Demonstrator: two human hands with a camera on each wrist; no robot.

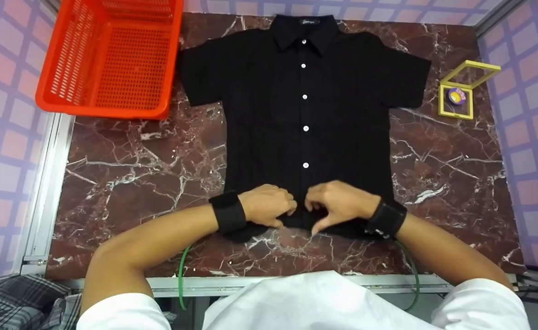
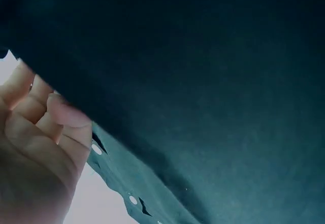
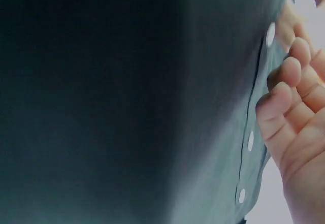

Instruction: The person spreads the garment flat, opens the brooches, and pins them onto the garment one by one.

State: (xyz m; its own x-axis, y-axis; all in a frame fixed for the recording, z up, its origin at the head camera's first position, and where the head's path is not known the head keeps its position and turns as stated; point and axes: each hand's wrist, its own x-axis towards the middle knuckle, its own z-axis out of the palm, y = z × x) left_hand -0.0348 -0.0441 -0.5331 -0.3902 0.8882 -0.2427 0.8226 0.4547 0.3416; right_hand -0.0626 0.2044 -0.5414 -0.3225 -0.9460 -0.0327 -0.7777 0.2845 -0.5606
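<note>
Marble table (image 1: pixel 126 183) | black shirt (image 1: pixel 337 114) flat, collar pointing away | left hand (image 1: pixel 266 205); right hand (image 1: pixel 340 204) pinching hem

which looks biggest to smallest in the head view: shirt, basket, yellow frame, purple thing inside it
1. shirt, spread flat across the table
2. basket, partly cut off by the picture's edge, so this ranks only what shows
3. yellow frame
4. purple thing, sitting inside the frame
</note>
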